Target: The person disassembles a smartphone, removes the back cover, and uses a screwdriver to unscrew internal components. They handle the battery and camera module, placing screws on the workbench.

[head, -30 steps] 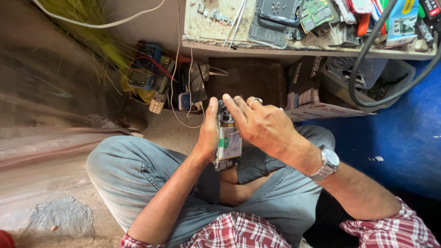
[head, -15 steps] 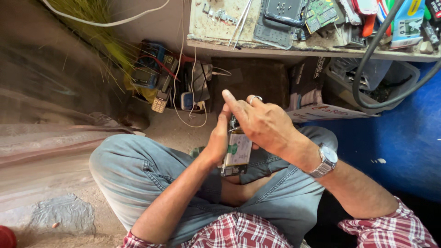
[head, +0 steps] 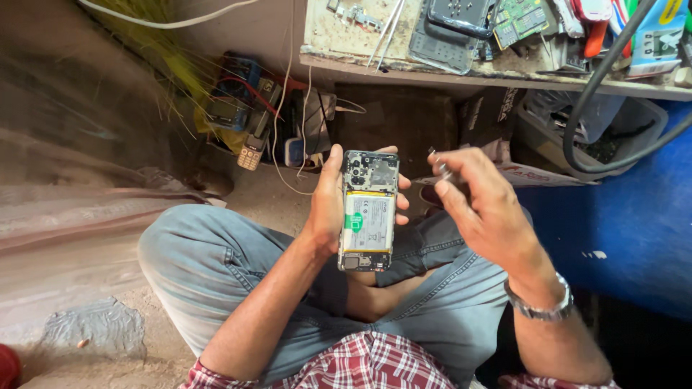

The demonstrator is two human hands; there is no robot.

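Because the opened phone [head: 368, 210] is held in mid-air above the lap, clamped only along its edges by the left hand [head: 330, 209], a slip is the main risk: thumb on the left edge, fingers [head: 401, 204] curled round the right, nothing beneath but jeans and the dusty floor [head: 267, 191]. With the back cover off, the battery and circuit board are left exposed, and damage could be done by a careless poke or by grit. A small silvery piece [head: 441, 170], probably a screw or a tool tip, though it is too blurred to be named, is pinched between thumb and fingertips of the right hand [head: 481, 209], just right of the phone; it could easily be dropped and lost. The phone's long axis runs near to far, camera end far, connector end near, open back upward. The cluttered table [head: 461, 68] lies farther off.
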